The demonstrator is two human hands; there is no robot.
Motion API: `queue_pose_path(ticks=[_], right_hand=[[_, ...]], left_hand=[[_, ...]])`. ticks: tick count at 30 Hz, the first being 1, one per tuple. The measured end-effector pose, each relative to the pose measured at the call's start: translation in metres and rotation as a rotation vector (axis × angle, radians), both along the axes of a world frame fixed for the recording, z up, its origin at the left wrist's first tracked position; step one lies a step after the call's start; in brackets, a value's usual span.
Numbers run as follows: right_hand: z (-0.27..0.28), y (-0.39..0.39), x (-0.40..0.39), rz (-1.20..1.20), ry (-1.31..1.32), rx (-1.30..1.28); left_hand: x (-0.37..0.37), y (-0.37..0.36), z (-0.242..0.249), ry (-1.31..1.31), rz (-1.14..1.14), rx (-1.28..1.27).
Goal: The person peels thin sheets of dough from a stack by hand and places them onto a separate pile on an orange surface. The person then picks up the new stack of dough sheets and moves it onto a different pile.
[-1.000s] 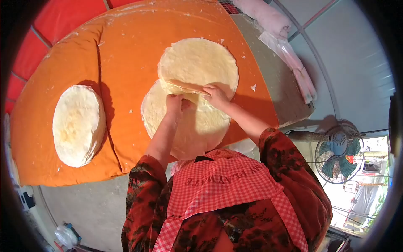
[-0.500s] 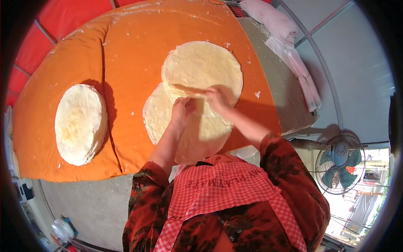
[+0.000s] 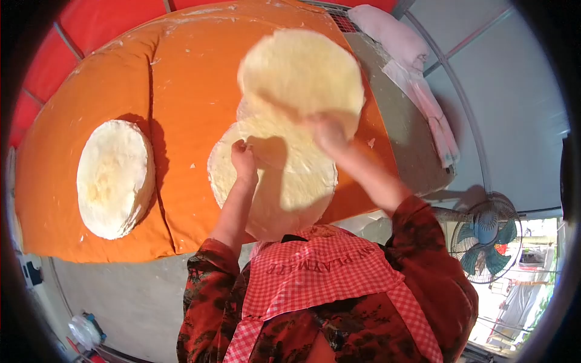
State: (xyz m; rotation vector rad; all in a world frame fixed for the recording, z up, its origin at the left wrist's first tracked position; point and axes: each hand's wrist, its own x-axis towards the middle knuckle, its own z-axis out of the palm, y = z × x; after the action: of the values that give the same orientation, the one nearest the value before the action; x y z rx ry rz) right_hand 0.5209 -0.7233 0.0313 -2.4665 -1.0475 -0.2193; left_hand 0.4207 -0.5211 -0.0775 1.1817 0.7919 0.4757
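Observation:
A blurred round sheet of thin flatbread lies at a slant at the far end of the orange cloth, its near edge raised and casting a shadow. My right hand, smeared by motion, is closed on that near edge. Under and in front of it, more pale round flatbreads overlap on the cloth. Over their left side hovers my left hand, fingers curled together, with nothing visible in them. To the left stands a thick stack of round flatbreads, floury, its top browned in the middle.
The orange cloth covers a padded table, with scattered flour crumbs. Pink-white rolled plastic lies at the back right. A standing fan is at the right, beside a bright opening. A checked apron covers my front.
The upper flatbread has shifted away and to the right with my right hand at its edge. My left hand has moved left, away from the sheet's edge and from my right hand.

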Motion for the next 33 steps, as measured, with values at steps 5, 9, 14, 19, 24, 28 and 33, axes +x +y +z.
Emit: queue_pose_path(ticks=[5, 9, 14, 19, 24, 28, 33], right_hand=[[-0.078, 0.001, -0.049, -0.008, -0.108, -0.159], [-0.071, 0.0, -0.047, -0.02, 0.008, -0.221], [-0.078, -0.001, -0.052, -0.036, -0.057, -0.196], [-0.079, 0.0, -0.052, -0.041, -0.022, -0.194], [-0.076, -0.006, -0.053, 0.022, -0.022, -0.076], [-0.072, -0.007, -0.054, 0.024, 0.075, -0.084], [-0.069, -0.008, -0.051, 0.024, 0.184, -0.097]], left_hand=[[0.007, 0.011, -0.001, 0.095, -0.04, 0.149], [0.022, 0.024, -0.005, 0.194, -0.059, 0.266], [0.043, 0.052, 0.006, 0.228, -0.299, 0.014], [0.059, 0.053, 0.007, 0.34, -0.355, 0.018], [0.08, 0.044, -0.008, 0.238, -0.465, 0.174], [0.046, 0.027, 0.073, 0.278, -0.575, -0.15], [0.022, 0.017, 0.037, 0.297, -0.627, -0.381]])
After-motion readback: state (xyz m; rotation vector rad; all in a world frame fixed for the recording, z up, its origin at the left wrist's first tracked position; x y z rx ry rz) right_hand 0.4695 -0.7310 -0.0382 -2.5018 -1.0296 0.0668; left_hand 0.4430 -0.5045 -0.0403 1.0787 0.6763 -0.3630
